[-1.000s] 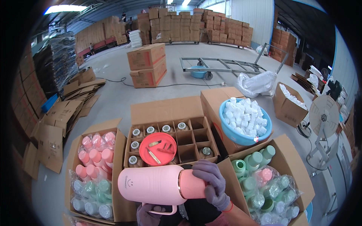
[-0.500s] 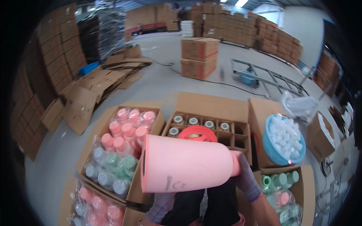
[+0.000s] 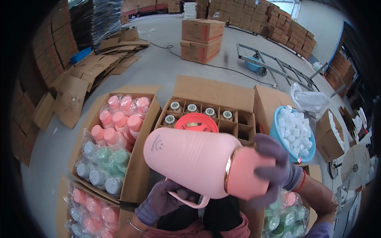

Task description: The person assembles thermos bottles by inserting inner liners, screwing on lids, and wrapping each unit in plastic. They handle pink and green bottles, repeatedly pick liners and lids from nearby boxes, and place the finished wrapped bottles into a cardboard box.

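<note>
Since the earlier frames, the large pink plastic thermos flask [image 3: 190, 160] has swung closer to the camera and now fills the centre of the view, lying on its side with its base toward the left and its darker pink cap [image 3: 248, 172] toward the right. Previously it appeared smaller and lower in the view.

Right hand [image 3: 274, 168], in a purple glove: grip wrapped around the cap, fingers spread over its end. A gold-coloured ring separates cap from body.

Left hand [image 3: 162, 200], also in a purple glove: positioned under the flask body, beside its pale pink curved handle [image 3: 186, 200]. Whether the grip is pressed together on the handle or merely supporting the body cannot be determined.

Position of flask: held in the air, above the near edge of the open divided cardboard carton [image 3: 214, 115].

Relative to that carton:
- Inside it, white-capped items [image 3: 192, 108] stand in the far compartments; a red round lid [image 3: 196, 123] lies on the dividers.
- Left of it, an open cardboard box [image 3: 115, 139] holds pink, green and blue flask bodies wrapped in clear film.
- Right of it, a blue plastic basin [image 3: 295, 133] holds small white pieces.
- Beyond it, two stacked sealed cartons [image 3: 202, 39] stand on the grey concrete floor [image 3: 158, 67].
- Far left, flattened cardboard sheets [image 3: 91, 67] lie on the floor.
</note>
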The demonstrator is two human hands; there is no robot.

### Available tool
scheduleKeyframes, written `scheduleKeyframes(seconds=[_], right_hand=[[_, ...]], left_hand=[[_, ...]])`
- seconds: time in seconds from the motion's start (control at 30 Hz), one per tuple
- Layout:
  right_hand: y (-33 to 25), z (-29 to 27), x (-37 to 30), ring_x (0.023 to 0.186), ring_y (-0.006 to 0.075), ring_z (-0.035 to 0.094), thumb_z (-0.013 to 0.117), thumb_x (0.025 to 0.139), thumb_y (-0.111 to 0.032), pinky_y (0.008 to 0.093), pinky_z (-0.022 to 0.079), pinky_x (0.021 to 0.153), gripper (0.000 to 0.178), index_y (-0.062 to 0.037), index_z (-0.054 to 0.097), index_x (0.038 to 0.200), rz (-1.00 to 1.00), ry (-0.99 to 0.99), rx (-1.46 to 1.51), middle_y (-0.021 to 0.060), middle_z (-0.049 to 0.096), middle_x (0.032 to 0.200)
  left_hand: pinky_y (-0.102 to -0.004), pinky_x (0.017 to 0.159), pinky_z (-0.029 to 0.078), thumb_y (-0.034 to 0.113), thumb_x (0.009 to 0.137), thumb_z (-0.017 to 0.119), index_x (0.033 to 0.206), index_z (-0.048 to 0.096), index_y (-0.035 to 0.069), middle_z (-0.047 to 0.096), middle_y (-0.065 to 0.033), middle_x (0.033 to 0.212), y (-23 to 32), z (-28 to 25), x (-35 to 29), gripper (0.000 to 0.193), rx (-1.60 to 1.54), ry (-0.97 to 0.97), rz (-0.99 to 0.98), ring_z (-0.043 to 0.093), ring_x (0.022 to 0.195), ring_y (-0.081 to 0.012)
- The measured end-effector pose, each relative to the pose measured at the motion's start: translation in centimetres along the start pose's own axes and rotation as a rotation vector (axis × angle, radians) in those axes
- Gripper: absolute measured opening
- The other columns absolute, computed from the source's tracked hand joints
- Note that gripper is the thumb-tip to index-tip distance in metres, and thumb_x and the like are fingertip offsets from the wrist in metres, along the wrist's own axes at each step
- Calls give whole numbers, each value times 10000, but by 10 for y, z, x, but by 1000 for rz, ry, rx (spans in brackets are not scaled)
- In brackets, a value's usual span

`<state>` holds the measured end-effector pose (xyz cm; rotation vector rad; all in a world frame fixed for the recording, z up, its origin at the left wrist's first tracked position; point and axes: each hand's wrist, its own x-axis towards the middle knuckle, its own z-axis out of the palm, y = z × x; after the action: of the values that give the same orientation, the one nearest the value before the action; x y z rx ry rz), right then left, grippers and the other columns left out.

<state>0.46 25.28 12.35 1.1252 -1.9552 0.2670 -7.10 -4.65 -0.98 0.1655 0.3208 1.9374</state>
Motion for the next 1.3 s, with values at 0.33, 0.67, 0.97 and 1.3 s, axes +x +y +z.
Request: scheduleKeyframes(seconds=[0.33, 0.67, 0.97, 1.3], right_hand=[[12, 83, -59, 1244, 182, 548, 457, 976, -646, 387, 434, 1079, 725, -93, 436, 1443, 1596, 255, 1694, 85, 544, 1383], [17, 112, -142, 916, 202, 692, 653, 933, -423, 327, 574, 851, 493, -41, 623, 1245, 1775, 57, 1124, 117, 669, 1074], [-112, 238, -332, 1112, 373, 633, 594, 844, -249, 452, 476, 996, 351, -33, 690, 1103, 1781, -942, 283, 216, 691, 1122], [38, -16, -164, 687, 76, 588, 634, 961, -189, 240, 506, 655, 174, -16, 628, 970, 1695, 275, 647, -7, 602, 765]], left_hand=[[-590, 1071, 391, 249, 941, 587, 1239, 508, 29, 565, -196, 1294, 28, -32, -22, 378, 1556, 220, 788, 564, 1187, -398], [-488, 1019, 446, 219, 939, 562, 1118, 591, 45, 658, -118, 1126, 28, -18, -105, 252, 2579, -333, 710, 629, 1012, -243], [-384, 1132, 341, 3, 959, 402, 1456, 392, -54, 463, -198, 1463, 84, 4, -27, 500, 2056, 662, 512, 503, 1319, -287], [-346, 1144, 340, 191, 958, 637, 1483, 399, -7, 460, -162, 1482, 77, -30, 153, 610, 1547, 170, 177, 450, 1359, -249]])
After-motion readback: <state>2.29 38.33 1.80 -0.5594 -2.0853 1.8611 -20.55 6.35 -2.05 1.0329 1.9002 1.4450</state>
